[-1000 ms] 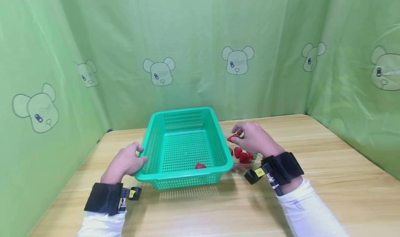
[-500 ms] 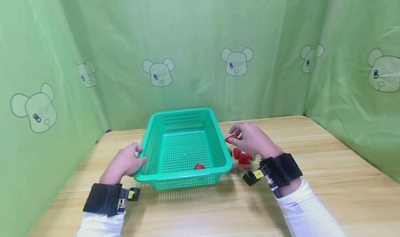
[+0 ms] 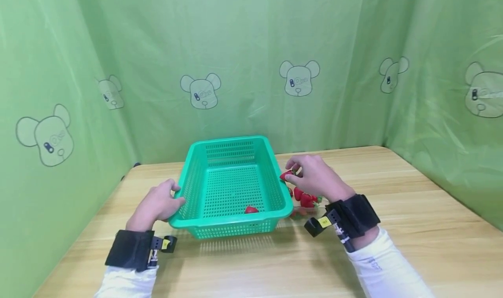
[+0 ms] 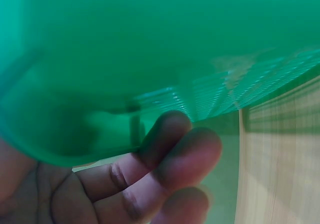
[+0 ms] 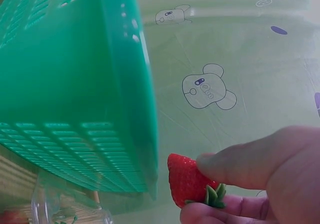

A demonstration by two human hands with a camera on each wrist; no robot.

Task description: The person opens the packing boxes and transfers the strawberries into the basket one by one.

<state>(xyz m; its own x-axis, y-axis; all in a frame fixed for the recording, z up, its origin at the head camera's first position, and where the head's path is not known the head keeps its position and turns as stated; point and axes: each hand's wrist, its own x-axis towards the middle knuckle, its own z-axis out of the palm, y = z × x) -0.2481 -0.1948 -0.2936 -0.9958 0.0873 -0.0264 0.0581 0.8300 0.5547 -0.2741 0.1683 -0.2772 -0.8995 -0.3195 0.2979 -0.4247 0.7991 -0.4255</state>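
A green plastic basket (image 3: 232, 221) with slotted walls stands at the middle of the table. My left hand (image 3: 162, 200) grips its left rim, the thumb over the edge and the fingers curled beneath, as the left wrist view shows. Just outside the right rim, my right hand (image 3: 314, 176) pinches a strawberry (image 5: 189, 180) between thumb and fingers, green leaves toward the palm. One strawberry (image 3: 251, 209) lies inside the basket near its front wall. Several more strawberries (image 3: 307, 199) sit to the right of the basket, below my right hand.
A clear plastic container (image 5: 70, 206) is partly visible beside the basket, with red fruit at it. The wooden table (image 3: 404, 202) extends to both sides. Green sheeting (image 3: 243, 71) printed with bear heads hangs behind and at the sides.
My right hand has shifted slightly left with the strawberry, bringing it closer to the basket's right rim. My left hand stays on the left rim.
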